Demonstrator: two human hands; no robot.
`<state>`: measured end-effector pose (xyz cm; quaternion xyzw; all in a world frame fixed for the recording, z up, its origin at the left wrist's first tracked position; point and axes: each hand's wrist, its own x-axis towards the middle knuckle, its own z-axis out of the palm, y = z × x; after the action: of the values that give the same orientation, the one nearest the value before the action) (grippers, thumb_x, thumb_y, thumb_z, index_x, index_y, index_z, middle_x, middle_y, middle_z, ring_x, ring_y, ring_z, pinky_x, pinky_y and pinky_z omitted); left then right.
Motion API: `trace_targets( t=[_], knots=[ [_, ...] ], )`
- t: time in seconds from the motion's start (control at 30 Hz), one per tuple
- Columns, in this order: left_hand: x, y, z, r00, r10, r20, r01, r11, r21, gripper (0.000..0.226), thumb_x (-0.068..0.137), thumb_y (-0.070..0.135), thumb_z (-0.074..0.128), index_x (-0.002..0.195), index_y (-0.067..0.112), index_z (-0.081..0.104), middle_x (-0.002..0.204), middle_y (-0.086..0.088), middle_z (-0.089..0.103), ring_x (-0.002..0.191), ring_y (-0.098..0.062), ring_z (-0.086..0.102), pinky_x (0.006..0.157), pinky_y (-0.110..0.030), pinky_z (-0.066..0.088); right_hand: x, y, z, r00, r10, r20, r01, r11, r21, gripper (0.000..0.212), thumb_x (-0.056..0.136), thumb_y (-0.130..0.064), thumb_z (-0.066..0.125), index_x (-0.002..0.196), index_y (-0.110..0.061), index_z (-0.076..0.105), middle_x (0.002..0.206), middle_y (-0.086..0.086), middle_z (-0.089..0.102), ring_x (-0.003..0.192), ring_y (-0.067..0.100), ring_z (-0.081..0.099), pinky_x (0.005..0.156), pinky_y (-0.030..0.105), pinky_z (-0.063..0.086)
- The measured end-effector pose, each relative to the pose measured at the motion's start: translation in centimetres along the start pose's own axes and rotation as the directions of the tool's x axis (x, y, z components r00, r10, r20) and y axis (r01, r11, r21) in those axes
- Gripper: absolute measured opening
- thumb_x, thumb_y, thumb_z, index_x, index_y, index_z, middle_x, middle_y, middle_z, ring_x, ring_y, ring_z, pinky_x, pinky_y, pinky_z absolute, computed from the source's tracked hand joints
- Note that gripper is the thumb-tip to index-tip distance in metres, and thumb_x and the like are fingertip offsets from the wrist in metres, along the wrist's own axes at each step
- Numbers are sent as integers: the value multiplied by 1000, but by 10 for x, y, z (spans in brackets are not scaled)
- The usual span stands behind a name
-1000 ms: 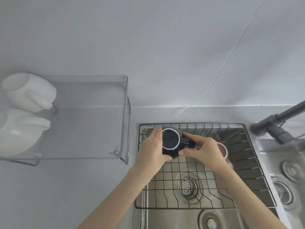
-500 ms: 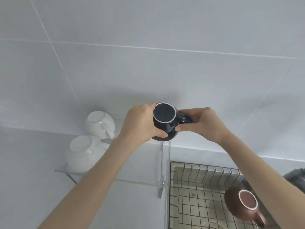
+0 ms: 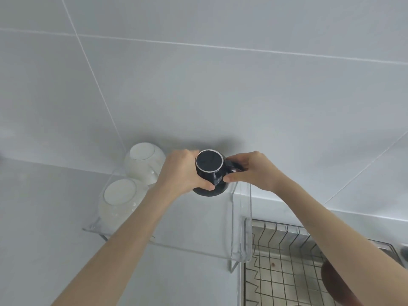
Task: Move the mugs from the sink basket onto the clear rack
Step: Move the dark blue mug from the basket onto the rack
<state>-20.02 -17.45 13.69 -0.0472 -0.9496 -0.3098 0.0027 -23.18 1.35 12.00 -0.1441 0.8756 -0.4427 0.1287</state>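
The glossy black ceramic mug [image 3: 209,173], rigid, breakable and probably slippery, is held inverted over the clear acrylic rack [image 3: 198,244], left hand [image 3: 181,173] wrapping its body, right hand [image 3: 251,171] pinching its handle.

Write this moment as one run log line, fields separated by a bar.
phase: carry | black mug upside down, held by left hand and right hand above clear rack | two white mugs on rack | brown mug in sink basket

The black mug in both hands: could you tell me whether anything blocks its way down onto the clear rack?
Nothing visible does. The black mug is over the rack's bare right part; the two white mugs sit at its left end.
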Motion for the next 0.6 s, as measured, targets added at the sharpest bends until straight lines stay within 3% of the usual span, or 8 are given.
trace_targets(
  t=[0.1, 0.33, 0.5, 0.6],
  knots=[
    [0, -3, 5, 1000, -14, -9, 14, 1000, 1, 54, 45, 31, 84, 96, 25, 67, 77, 5, 69, 72, -16, 57, 54, -20, 38, 6, 6, 1, 999, 19, 36, -20, 1000, 13, 37, 67, -12, 77, 102, -16, 68, 104, 17, 71, 102, 34, 62, 96, 52, 46],
    [2, -2, 12, 998, -46, -36, 46, 999, 1, 55, 47, 32, 84, 99, 22, 68, 87, 2, 73, 77, -17, 60, 64, -26, 45, 13, 10, -1, 991, 32, 130, -41, 996, 73, 37, 70, -11, 75, 106, -14, 66, 112, 15, 69, 110, 29, 61, 102, 49, 44],
    [3, -5, 15, 999, -45, -29, 45, 999, -25, 58, 46, 32, 85, 101, 24, 67, 91, 3, 74, 81, -16, 61, 67, -25, 44, 17, 12, 0, 987, 21, 162, -33, 997, 71, 52, 58, -33, 74, 105, -12, 65, 116, 24, 64, 111, 37, 57, 102, 56, 41],
    [4, -4, 16, 999, -37, -21, 37, 999, -14, 59, 47, 31, 85, 103, 24, 66, 95, 2, 73, 87, -18, 63, 71, -27, 46, 17, 13, -2, 984, 8, 177, -15, 999, 36, 47, 62, -32, 73, 106, -16, 65, 116, 24, 64, 112, 37, 56, 102, 55, 41]
  ],
)
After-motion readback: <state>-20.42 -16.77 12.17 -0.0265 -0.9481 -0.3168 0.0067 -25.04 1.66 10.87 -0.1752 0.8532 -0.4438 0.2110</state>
